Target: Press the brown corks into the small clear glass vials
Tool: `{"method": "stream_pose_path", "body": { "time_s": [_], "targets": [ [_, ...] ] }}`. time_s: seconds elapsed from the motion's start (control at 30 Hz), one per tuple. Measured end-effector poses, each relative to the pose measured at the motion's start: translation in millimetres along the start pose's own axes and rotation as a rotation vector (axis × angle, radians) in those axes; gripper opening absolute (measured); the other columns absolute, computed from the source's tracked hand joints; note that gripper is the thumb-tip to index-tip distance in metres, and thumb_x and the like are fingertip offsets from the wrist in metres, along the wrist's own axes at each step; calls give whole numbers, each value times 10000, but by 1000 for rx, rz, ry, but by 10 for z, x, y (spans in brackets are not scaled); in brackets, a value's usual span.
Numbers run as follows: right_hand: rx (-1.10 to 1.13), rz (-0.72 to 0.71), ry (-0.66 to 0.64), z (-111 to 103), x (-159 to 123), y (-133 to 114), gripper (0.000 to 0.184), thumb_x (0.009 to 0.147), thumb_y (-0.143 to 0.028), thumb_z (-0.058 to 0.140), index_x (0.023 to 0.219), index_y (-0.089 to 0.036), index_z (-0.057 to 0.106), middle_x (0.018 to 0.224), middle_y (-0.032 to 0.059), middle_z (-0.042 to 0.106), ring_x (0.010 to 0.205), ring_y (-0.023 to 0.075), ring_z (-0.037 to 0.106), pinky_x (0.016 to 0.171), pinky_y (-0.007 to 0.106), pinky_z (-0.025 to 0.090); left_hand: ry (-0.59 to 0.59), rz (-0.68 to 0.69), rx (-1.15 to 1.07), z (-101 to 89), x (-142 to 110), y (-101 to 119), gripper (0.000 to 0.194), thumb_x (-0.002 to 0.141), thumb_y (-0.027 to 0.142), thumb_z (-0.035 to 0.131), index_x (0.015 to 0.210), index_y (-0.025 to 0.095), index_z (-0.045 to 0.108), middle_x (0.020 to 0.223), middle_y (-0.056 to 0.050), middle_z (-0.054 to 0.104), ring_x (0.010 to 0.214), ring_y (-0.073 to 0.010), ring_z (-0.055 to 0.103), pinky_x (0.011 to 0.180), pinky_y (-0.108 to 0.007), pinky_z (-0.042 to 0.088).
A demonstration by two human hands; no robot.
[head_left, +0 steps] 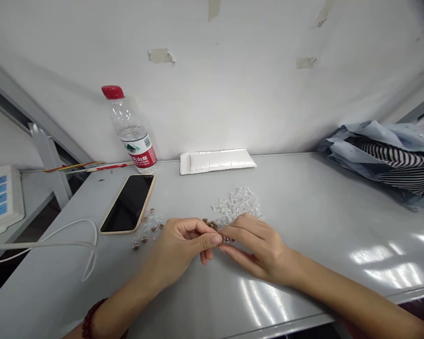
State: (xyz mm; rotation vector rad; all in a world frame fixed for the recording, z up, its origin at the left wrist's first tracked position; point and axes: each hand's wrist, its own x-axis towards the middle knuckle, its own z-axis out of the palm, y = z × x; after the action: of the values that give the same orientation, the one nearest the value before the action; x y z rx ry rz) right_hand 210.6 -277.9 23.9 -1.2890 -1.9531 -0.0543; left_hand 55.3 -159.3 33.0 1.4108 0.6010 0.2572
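Observation:
My left hand (187,240) is closed in a pinch, thumb against forefinger, its tips touching my right fingers. What it pinches is hidden. My right hand (261,245) is closed too, with a tiny clear bottle (226,239) between thumb and forefinger; a brownish bit shows at it. Just beyond the fingertips lie small brown stoppers (210,224), partly covered by my hands. Behind them spreads a heap of tiny clear bottles (240,202). Left of my left hand, several clear bottles with brown stoppers (151,228) are scattered on the grey table (314,207).
A phone (129,205) lies at the left, near a red-capped water bottle (136,136). A white padded packet (219,161) rests along the wall. White cables (88,245) loop at the left edge by a power strip (3,200). At the right sits a grey-blue bag (378,150) with striped cloth.

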Motion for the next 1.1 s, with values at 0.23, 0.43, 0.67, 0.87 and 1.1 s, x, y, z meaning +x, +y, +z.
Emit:
{"method": "stream_pose_path", "body": {
  "time_s": [0.23,0.43,0.67,0.87,1.1],
  "targets": [
    [-178,109,24,-51,-27,171,166,909,-166,539,1047,-131,626,849,92,655,744,177,570,683,329,494,178,77,347,-56,50,-46,141,768,316,653,707,193,684,672,-8,659,602,-141,576,587,-262,479],
    [-305,289,-185,-125,-27,374,194,918,-209,499,1013,-152,658,886,111,597,803,221,545,709,381,466,201,283,764,-143,90,-91,220,796,249,585,975,238,714,936,-26,693,657,-152,593,634,-281,506],
    [-294,373,-332,-159,-41,380,163,914,-198,510,984,-148,648,921,110,557,855,230,526,772,406,461,542,207,1225,-664,68,123,342,861,250,431,1060,124,679,978,-108,683,915,-279,621,823,-379,472],
    [-298,349,-252,-173,-28,365,168,924,-209,501,1004,-141,632,933,109,575,834,220,524,765,403,460,544,-44,1366,-896,43,172,337,800,224,470,1059,166,677,965,-115,696,884,-311,636,736,-382,476],
    [-250,320,-169,-159,-27,327,168,927,-210,493,1008,-151,628,931,107,586,822,208,542,741,372,460,387,-159,1278,-831,64,130,378,794,232,420,1077,131,649,882,-102,707,640,-232,648,602,-334,460]
  ]
}}
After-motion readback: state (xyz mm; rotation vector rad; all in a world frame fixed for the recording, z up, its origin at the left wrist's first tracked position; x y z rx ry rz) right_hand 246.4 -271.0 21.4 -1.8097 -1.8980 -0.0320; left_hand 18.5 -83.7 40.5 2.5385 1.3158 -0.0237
